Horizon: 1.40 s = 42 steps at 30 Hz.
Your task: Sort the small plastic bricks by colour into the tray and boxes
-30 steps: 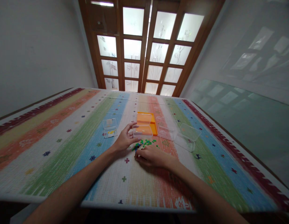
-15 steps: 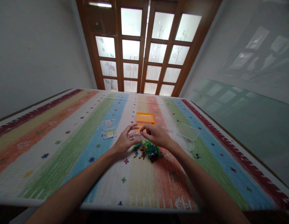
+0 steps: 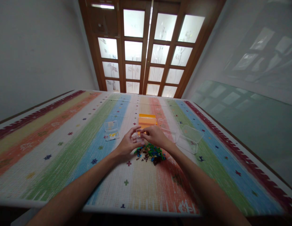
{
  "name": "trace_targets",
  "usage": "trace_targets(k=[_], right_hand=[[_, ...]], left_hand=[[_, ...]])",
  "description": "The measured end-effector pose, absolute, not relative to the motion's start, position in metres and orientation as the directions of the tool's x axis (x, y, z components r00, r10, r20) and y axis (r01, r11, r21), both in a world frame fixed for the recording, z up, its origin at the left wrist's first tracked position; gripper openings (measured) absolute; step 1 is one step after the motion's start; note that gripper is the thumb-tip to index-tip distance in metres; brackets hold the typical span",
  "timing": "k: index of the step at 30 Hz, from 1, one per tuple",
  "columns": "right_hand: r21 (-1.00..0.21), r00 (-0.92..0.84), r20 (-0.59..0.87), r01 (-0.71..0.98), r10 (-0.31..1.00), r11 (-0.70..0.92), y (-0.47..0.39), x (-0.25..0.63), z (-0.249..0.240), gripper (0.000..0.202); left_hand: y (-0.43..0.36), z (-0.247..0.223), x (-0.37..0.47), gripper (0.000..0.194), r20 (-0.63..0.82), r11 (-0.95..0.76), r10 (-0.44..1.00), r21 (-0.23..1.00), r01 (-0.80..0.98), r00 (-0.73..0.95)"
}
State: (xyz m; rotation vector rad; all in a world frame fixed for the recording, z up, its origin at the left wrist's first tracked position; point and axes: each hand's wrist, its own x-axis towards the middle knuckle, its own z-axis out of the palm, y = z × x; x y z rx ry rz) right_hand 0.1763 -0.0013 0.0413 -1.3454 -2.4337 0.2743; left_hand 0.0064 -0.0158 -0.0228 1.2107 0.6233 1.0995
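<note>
My left hand (image 3: 127, 143) curves its thumb and fingers round the left side of a small clear plastic box (image 3: 139, 139). Above that box, my right hand (image 3: 155, 136) is closed in a pinch, its fingertips over the box opening. Whatever the pinch holds is too small to make out. Just below both hands lies a loose pile of tiny building bricks (image 3: 152, 153), green, blue, brown and tan. Directly behind the hands stands an open orange box (image 3: 147, 121), its near part partly hidden by them.
To the left sits an open clear case (image 3: 112, 135) with yellow pieces inside. Open clear plastic boxes (image 3: 189, 139) stand to the right of my right hand. A striped cloth (image 3: 89, 125) covers the table, and glazed wooden doors (image 3: 146, 50) rise beyond its far edge.
The whole view has shifted slightly. My right fingertips have moved a little closer in over the clear box, while my left hand stays round its side.
</note>
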Motion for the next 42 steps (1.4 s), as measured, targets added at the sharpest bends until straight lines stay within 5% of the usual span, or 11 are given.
trace_targets(k=[16, 25, 34, 42], right_hand=[[-0.24, -0.527, 0.143, 0.803, 0.838, 0.545, -0.007, 0.185, 0.041, 0.035], [-0.406, -0.486, 0.422, 0.654, 0.766, 0.638, -0.021, 0.195, 0.019, 0.021], [-0.325, -0.716, 0.071, 0.642, 0.695, 0.695, -0.033, 0.208, 0.013, 0.022], [-0.295, -0.742, 0.052, 0.628, 0.668, 0.721, -0.03, 0.201, 0.009, 0.029]], left_hand=[[-0.014, -0.024, 0.004, 0.077, 0.155, -0.04, 0.908, 0.957, -0.287, 0.39], [-0.007, -0.03, 0.0, 0.073, 0.201, -0.127, 0.923, 0.964, -0.233, 0.328], [-0.006, -0.025, -0.003, 0.072, 0.203, -0.148, 0.939, 0.967, -0.205, 0.277], [-0.001, -0.028, -0.006, 0.071, 0.239, -0.188, 0.929, 0.962, -0.196, 0.281]])
